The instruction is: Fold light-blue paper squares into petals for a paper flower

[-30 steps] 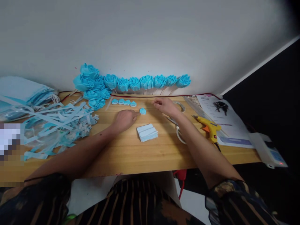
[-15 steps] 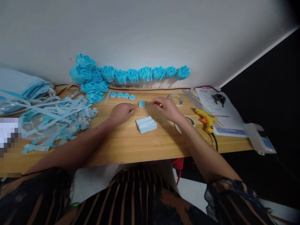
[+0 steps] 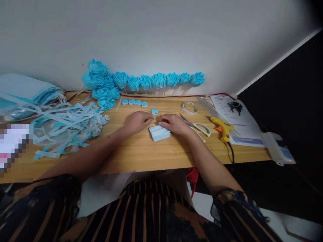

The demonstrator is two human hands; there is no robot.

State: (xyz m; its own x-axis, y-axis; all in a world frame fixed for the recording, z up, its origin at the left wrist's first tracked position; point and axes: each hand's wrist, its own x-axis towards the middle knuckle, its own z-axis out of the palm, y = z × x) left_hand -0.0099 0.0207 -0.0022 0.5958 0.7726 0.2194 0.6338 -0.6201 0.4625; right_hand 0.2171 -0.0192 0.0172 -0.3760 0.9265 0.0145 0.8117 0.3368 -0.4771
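Note:
A small folded blue petal (image 3: 154, 111) lies on the table just beyond my two hands. My left hand (image 3: 138, 121) is to the left of it, thumb and fingertips drawn together; whatever may be between them is too small to make out. Over the top right edge of a stack of pale blue fabric pieces (image 3: 159, 133) is my right hand (image 3: 174, 123), fingers curled and closed. Its fingertips are partly hidden, so I cannot tell if they grip a piece. Farther left, several similar folded petals (image 3: 135, 102) sit in a row.
Blue fabric flowers (image 3: 158, 80) on sticks lean along the wall. Cut strips (image 3: 73, 124) and a pile of masks (image 3: 27, 94) cover the left. To the right are a tape roll (image 3: 189, 107), scissors (image 3: 196, 126), a yellow glue gun (image 3: 222, 128), keys (image 3: 236, 107) and a printed sheet (image 3: 246, 126).
Both hands have left the sides of the folded petal and come nearer each other and me. My right hand has moved down to the stack, uncovering the scissors. The view shifted slightly.

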